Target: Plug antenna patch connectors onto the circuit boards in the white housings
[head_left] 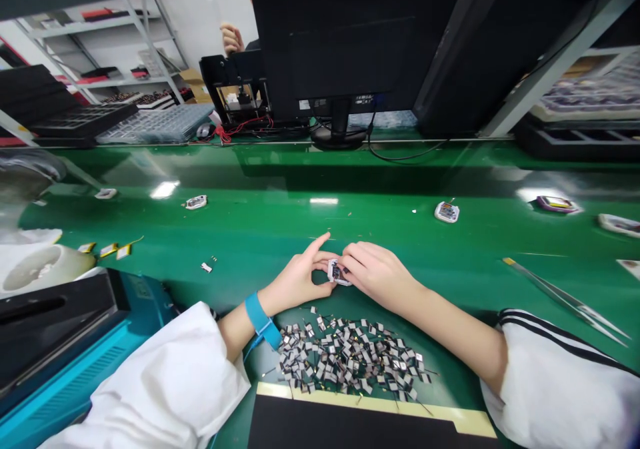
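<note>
At the middle of the green bench, my left hand, with a blue strap round its wrist, grips the edge of a small white device housing between thumb and fingers; its index finger points up. Dark parts show inside the housing. My right hand is closed at the housing's right side, its fingertips on or just over the inside; any small part between them is hidden. Below both hands lies a heap of small silvery parts with thin leads.
Similar housings sit on the bench at left and right. Tweezers lie at right. A black mat is in front, a blue and black box at left. Behind stands a monitor; a person's hand shows beyond it.
</note>
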The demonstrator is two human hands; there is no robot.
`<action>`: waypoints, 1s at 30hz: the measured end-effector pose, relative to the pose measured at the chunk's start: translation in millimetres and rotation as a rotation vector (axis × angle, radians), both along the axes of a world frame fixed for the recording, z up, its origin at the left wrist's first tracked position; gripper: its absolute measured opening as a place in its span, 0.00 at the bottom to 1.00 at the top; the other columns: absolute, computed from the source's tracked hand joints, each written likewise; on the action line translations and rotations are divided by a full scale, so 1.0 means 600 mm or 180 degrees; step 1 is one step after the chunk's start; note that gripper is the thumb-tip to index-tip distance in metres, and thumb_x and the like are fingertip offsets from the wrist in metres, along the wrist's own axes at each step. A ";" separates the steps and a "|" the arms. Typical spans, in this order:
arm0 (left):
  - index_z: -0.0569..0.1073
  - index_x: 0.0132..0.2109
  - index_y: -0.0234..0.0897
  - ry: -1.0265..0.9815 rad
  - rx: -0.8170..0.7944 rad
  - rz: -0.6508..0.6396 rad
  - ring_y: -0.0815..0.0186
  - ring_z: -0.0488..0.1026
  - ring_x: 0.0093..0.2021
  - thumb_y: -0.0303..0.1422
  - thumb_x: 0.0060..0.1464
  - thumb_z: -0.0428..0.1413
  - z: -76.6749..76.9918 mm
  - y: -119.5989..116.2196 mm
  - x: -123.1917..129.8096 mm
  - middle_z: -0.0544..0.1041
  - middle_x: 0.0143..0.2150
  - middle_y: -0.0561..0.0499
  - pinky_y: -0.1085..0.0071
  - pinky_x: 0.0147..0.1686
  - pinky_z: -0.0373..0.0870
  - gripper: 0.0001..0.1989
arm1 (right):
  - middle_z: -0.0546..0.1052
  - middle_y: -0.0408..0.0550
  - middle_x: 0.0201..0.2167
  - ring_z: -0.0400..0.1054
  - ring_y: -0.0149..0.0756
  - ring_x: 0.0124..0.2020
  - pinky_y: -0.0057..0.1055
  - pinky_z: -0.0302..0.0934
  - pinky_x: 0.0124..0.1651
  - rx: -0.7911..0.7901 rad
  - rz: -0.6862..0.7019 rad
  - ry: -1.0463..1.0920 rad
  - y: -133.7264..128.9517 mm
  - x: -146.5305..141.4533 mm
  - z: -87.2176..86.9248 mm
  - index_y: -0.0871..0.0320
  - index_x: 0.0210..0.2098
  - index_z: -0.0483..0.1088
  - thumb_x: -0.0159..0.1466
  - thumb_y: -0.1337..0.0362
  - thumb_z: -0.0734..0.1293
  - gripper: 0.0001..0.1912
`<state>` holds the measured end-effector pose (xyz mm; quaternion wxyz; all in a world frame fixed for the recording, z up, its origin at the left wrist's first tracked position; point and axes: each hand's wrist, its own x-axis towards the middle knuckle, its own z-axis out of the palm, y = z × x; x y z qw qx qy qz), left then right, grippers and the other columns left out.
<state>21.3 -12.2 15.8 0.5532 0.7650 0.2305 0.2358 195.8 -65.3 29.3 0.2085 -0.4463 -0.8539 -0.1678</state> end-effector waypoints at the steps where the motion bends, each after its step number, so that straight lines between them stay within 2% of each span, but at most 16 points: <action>1: 0.43 0.61 0.36 -0.0013 -0.0061 -0.0026 0.66 0.69 0.44 0.23 0.43 0.54 -0.001 0.001 -0.001 0.67 0.49 0.43 0.68 0.48 0.66 0.40 | 0.66 0.48 0.24 0.58 0.33 0.27 0.30 0.56 0.30 -0.0037 0.0049 0.0113 0.002 0.000 -0.002 0.64 0.26 0.67 0.61 0.69 0.57 0.11; 7: 0.41 0.61 0.37 0.0026 -0.0208 -0.0163 0.66 0.69 0.44 0.23 0.45 0.53 -0.004 0.000 -0.003 0.67 0.50 0.43 0.67 0.49 0.65 0.40 | 0.67 0.47 0.26 0.61 0.30 0.29 0.26 0.59 0.33 -0.0325 0.0098 0.0863 0.008 -0.003 -0.021 0.63 0.27 0.67 0.61 0.67 0.58 0.10; 11: 0.42 0.61 0.36 0.0020 -0.0181 -0.0064 0.65 0.69 0.45 0.24 0.44 0.54 -0.004 -0.001 -0.001 0.67 0.50 0.44 0.69 0.48 0.65 0.40 | 0.70 0.46 0.30 0.64 0.26 0.32 0.21 0.61 0.36 -0.0477 0.0158 0.1116 0.008 0.000 -0.024 0.62 0.32 0.68 0.61 0.72 0.57 0.09; 15: 0.44 0.60 0.33 0.0025 -0.0105 -0.0025 0.66 0.70 0.43 0.24 0.44 0.54 -0.005 0.000 0.000 0.68 0.49 0.43 0.69 0.48 0.66 0.39 | 0.70 0.49 0.31 0.64 0.32 0.32 0.28 0.62 0.36 -0.0599 0.0078 0.1000 0.004 0.002 -0.015 0.64 0.34 0.68 0.61 0.74 0.56 0.10; 19: 0.46 0.60 0.33 0.0002 -0.0065 0.0032 0.68 0.70 0.42 0.24 0.44 0.55 -0.005 -0.001 0.001 0.69 0.48 0.44 0.71 0.47 0.67 0.37 | 0.68 0.53 0.29 0.61 0.39 0.32 0.37 0.60 0.35 -0.0726 -0.0022 0.0874 0.001 -0.006 -0.006 0.66 0.30 0.67 0.61 0.72 0.56 0.10; 22: 0.48 0.59 0.33 -0.0013 -0.0080 0.0110 0.68 0.70 0.42 0.23 0.43 0.55 -0.004 -0.002 0.002 0.69 0.47 0.44 0.71 0.47 0.67 0.37 | 0.67 0.52 0.28 0.60 0.37 0.31 0.36 0.59 0.35 -0.0828 0.0003 0.1049 0.002 -0.009 -0.007 0.66 0.29 0.65 0.61 0.71 0.57 0.08; 27: 0.47 0.59 0.33 -0.0214 -0.0837 0.0162 0.65 0.70 0.44 0.24 0.42 0.57 -0.001 0.000 0.002 0.68 0.48 0.41 0.69 0.47 0.67 0.38 | 0.67 0.46 0.27 0.59 0.27 0.28 0.24 0.59 0.30 -0.0915 0.0097 0.1748 0.010 -0.005 -0.017 0.63 0.30 0.65 0.60 0.70 0.60 0.04; 30: 0.49 0.58 0.32 -0.0323 -0.1218 0.0224 0.65 0.71 0.43 0.23 0.41 0.58 0.005 0.002 0.003 0.68 0.48 0.41 0.69 0.47 0.67 0.38 | 0.66 0.44 0.26 0.58 0.23 0.25 0.20 0.58 0.27 -0.0870 0.0105 0.2130 0.014 -0.006 -0.023 0.63 0.29 0.65 0.60 0.70 0.61 0.04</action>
